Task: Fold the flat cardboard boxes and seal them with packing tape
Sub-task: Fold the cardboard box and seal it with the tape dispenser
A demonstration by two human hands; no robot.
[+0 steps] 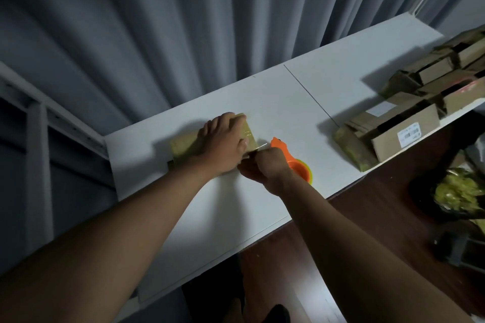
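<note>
- The left arm reaches forward from the lower left, bare to past the elbow, nearly straight.
- The left hand [223, 140] lies palm down, fingers extended and pressing flat on the cardboard box [183, 148], thumb pointing toward the other hand.
- The right arm comes in from the lower right, bare, forearm angled up and to the left.
- The right hand [263, 165] is curled in a fist round the orange tape dispenser [294, 162], knuckles just beside the left thumb.
</note>
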